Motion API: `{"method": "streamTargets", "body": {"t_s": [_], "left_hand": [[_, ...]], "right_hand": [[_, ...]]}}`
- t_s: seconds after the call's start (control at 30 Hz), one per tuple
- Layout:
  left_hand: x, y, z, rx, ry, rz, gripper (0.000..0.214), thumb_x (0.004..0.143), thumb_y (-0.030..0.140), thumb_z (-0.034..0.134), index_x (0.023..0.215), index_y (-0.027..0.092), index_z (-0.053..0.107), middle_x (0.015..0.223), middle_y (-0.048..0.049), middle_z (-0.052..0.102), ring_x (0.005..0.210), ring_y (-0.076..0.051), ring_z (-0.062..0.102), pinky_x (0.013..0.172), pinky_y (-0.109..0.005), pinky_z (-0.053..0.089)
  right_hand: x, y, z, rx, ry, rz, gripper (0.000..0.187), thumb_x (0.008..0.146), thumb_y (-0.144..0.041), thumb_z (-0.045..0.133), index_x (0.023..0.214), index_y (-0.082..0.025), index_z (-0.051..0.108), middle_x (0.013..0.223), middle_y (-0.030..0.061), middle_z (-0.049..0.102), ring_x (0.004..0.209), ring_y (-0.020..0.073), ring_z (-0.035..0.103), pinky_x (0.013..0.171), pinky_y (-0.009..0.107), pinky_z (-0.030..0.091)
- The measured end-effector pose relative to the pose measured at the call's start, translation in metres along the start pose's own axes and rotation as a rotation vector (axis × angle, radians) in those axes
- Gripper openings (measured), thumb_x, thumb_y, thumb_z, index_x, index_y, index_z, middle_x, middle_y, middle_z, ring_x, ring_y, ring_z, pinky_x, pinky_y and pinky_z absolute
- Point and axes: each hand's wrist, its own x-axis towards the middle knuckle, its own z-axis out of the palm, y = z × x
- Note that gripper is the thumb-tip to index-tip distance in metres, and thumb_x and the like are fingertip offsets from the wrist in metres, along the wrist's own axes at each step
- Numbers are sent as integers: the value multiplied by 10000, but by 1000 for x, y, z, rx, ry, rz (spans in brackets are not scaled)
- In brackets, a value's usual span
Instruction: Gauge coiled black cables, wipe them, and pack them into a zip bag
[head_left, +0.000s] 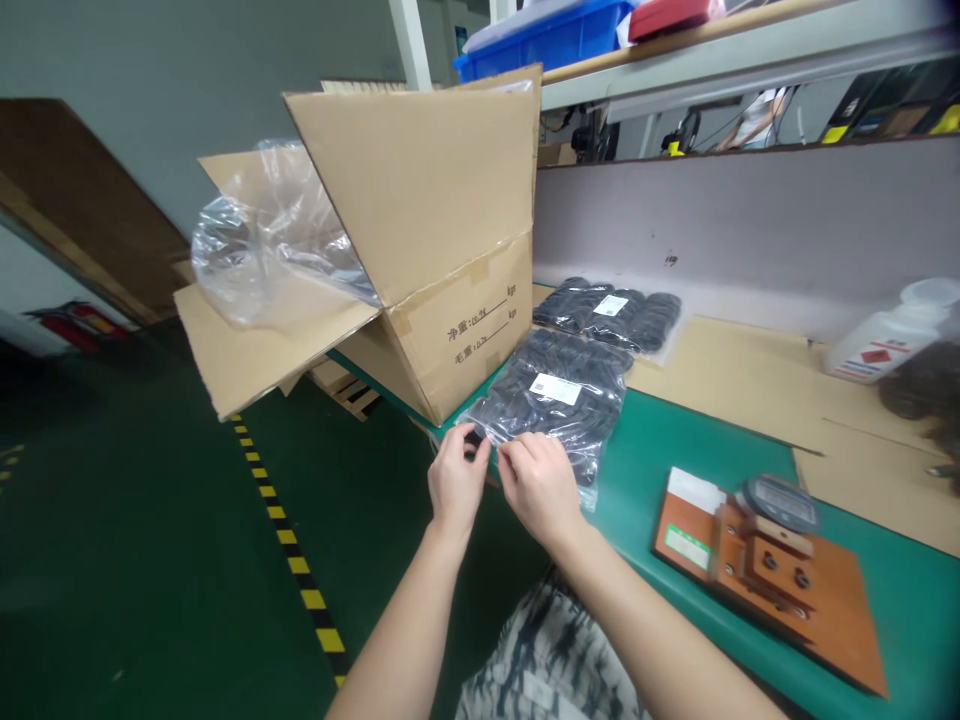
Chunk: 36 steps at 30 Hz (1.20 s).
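A clear plastic bag of black rings (555, 400) with a white label lies on the green table mat (660, 440) beside an open cardboard box (442, 240). My left hand (456, 482) pinches the bag's near edge, fingers closed on the plastic. My right hand (536, 482) grips the same edge just to the right, fingers curled on it. A second labelled bag of black rings (611, 315) lies farther back on the table.
A clear plastic liner (262, 235) spills from the box over its left flap. A brown wooden fixture with a round gauge (772, 560) sits at right. A white bottle (885, 340) stands by flat cardboard sheets (750, 380). Blue bins sit on the shelf above.
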Motion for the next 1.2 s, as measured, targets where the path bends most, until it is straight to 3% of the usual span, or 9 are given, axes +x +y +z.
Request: {"method": "streamTargets", "body": {"t_s": [0.13,0.23,0.5,0.7,0.87,1.2], "left_hand": [[-1,-3,-5,27,-3,49,218,875,295,733,1067,196,702,1046,-111,759,966,-294,703,872,-447,574],[-1,-5,-7,11,-7,80,226,906,315,702,1091,185,709,1054,-120,764,1009,-301,698,932,-482,559],[1,-13,-6,-61,-15,100,263,925,278,671,1161,165,702,1166,-155,726,1072,-293,717,845,-426,622],[-2,-17,-11,-102,22,132,237,942,295,651,1125,154,705,1115,-149,720,1035,-277,724,912,-459,613],[3,-17,-6,-136,22,132,183,976,289,602,1012,166,732,1135,-136,708,1049,-255,717,937,-441,606],[-8,-37,-16,-152,-47,123,164,957,301,637,1078,202,686,1061,-95,625,1014,-245,677,908,-425,595]], "right_hand": [[2,-1,-1,-19,-4,3,231,1008,-153,508,815,-185,631,751,52,639,718,215,542,686,346,346],[5,-2,-1,-43,-17,5,230,1004,-160,508,809,-192,625,760,53,633,728,222,532,689,351,345],[24,-5,6,-114,-66,-23,149,934,-84,565,851,-177,645,824,80,646,762,251,500,698,371,320],[31,-6,12,-99,-58,-91,195,946,-109,585,777,-185,645,766,58,630,733,231,497,692,361,309],[28,-7,11,-78,-47,-98,212,977,-121,557,796,-173,654,760,55,627,708,218,490,671,357,295],[9,-9,13,-28,-36,-72,234,1005,-143,535,814,-182,665,729,42,627,700,216,490,659,353,311]]}}
